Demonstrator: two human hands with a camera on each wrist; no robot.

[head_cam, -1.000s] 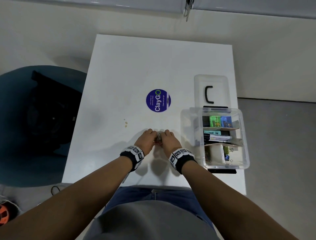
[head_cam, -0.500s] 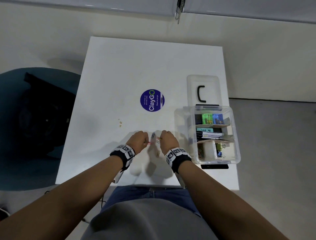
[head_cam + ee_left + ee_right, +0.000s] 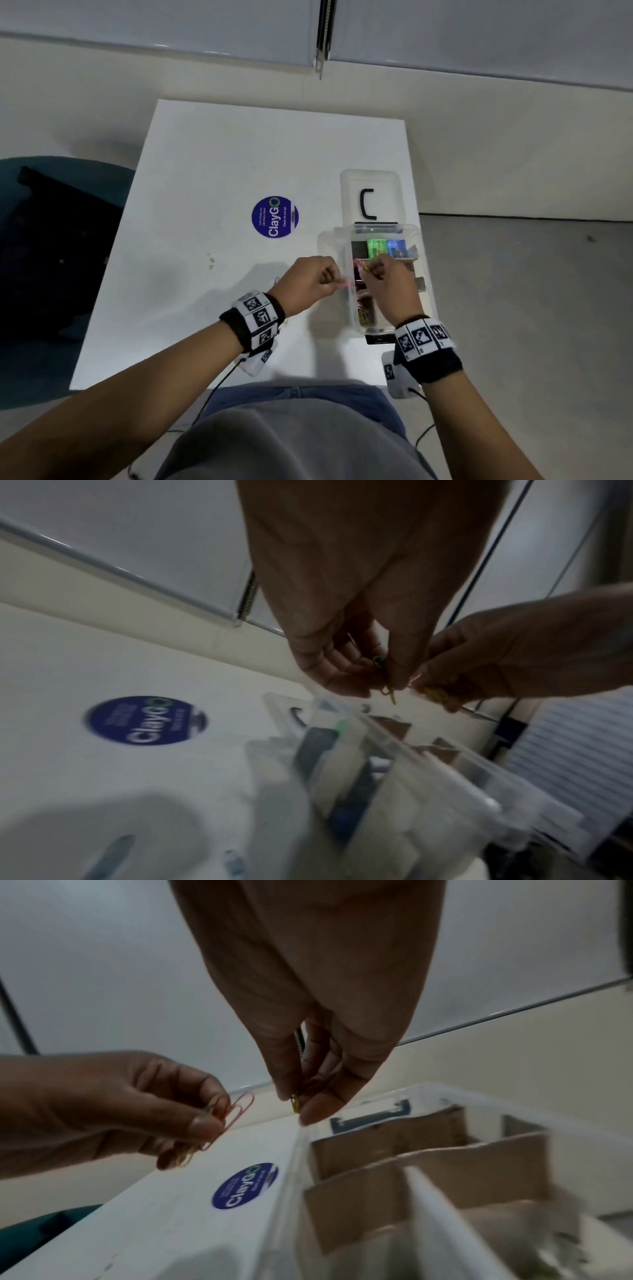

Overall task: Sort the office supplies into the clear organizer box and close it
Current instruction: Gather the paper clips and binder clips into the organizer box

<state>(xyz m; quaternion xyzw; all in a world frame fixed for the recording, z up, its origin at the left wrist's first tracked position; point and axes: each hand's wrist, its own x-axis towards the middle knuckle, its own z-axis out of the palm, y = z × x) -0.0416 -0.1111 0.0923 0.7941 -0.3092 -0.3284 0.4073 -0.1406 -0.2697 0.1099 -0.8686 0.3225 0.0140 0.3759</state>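
Status: box (image 3: 424,240) open at approx. 3 o'clock on bench (image 3: 212,164), compartments mostly filled. L hand (image 3: 308,282) fingers pinch several paper clips (image 3: 236,1115) beside box's 9 o'clock wall. R hand (image 3: 390,284) fingers pinch more clips (image 3: 361,265) above box. Remaining, est.: drop clips in; fit lid (image 3: 371,192), lying at 12 o'clock of box.

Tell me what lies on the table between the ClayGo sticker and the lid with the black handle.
Nothing: in the head view, bare white table separates the sticker from the lid.
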